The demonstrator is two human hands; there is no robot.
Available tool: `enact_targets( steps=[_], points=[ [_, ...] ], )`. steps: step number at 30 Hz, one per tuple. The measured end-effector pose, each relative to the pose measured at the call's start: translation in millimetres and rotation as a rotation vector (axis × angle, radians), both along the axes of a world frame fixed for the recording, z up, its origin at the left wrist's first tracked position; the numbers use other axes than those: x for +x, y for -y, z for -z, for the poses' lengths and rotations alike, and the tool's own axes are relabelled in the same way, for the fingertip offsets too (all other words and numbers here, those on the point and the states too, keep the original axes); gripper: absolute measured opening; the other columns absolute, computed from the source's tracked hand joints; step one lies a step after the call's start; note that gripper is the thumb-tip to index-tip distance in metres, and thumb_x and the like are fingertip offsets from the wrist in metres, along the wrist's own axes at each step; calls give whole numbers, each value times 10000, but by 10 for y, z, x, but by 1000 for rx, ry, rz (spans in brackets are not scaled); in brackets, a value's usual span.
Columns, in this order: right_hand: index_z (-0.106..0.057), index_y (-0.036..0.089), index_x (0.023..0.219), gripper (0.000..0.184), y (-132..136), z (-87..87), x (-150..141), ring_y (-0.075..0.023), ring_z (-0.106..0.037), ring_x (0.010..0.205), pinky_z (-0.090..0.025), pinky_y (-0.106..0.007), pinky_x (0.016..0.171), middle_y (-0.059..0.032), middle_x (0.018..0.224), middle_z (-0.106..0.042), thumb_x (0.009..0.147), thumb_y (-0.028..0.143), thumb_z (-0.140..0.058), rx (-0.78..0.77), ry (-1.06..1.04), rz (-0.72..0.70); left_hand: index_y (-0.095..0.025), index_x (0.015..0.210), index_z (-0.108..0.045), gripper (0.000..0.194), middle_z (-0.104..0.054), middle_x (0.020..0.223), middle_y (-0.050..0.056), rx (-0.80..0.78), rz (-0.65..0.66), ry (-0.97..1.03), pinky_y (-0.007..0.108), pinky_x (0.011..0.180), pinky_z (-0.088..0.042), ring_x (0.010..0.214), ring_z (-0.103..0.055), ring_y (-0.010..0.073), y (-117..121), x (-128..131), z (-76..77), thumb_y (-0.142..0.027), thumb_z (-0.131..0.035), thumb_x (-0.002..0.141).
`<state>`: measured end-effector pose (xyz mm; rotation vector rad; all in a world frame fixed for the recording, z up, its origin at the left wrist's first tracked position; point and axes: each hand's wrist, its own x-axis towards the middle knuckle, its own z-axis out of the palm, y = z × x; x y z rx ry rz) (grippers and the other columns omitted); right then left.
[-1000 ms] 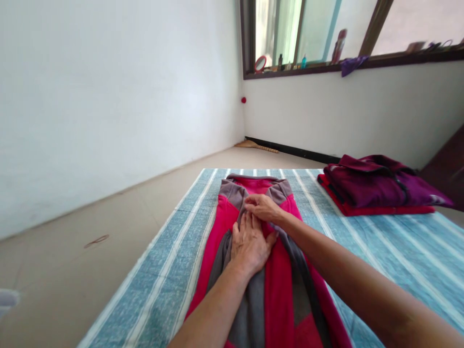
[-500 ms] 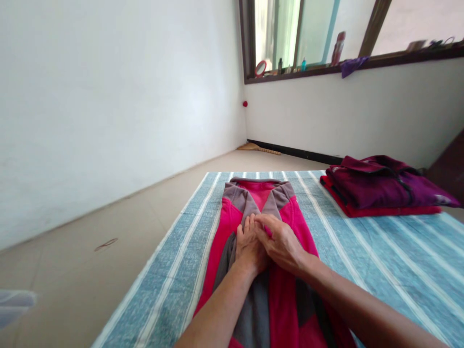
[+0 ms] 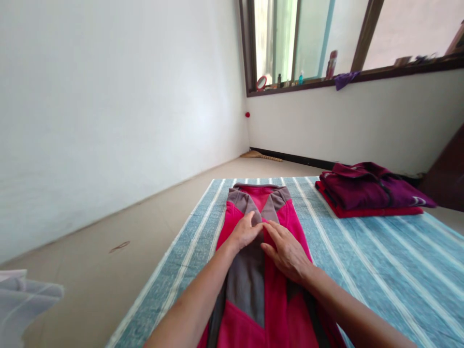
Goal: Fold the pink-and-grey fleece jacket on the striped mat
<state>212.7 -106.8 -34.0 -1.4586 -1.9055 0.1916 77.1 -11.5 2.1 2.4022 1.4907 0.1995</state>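
Note:
A folded pink-red and grey jacket (image 3: 246,275) lies lengthwise in front of me, its grey collar at the far end. My left hand (image 3: 244,234) rests palm down on the jacket just below the collar, fingers forward and thumb out to the side. Beside it, my right hand (image 3: 286,249) lies on the pink part with its fingers stretched and thumb apart. The tips of both hands meet or nearly meet at the middle of the jacket. Neither hand visibly grips the fabric.
A blue-and-white striped sheet (image 3: 348,251) lies under the jacket. To the right, a folded purple garment (image 3: 362,188) sits on a red folded one (image 3: 377,211). Pale cloth (image 3: 29,299) shows at lower left. A broom (image 3: 261,155) lies by the far wall.
My hands, overlapped before, have drawn apart sideways, the left one shifting left across the jacket. More pale cloth shows at lower left as the view has shifted slightly.

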Motion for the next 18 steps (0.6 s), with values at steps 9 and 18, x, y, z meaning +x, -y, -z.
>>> enact_targets(
  steps=[9,18],
  points=[
    [-403,103,1429,685,369,-27,-118,-291,-227,1417,-216,-495,1151,-158,1510,-291,891,517,-500,-257,217,-40,-72,1473,-254,734,-180,1552,180,46,-68,-191,514,1148,-162,1446,-122,284,312,-277,235,-574,-222,938],
    [-424,111,1417,660,528,-150,-124,-291,-231,1416,-213,-505,1148,-149,1509,-294,877,476,-533,-235,225,-30,-81,1470,-267,698,-173,1557,169,136,-110,-226,499,1148,-180,1448,-124,272,522,-233,84,-545,-224,951]
  ],
)
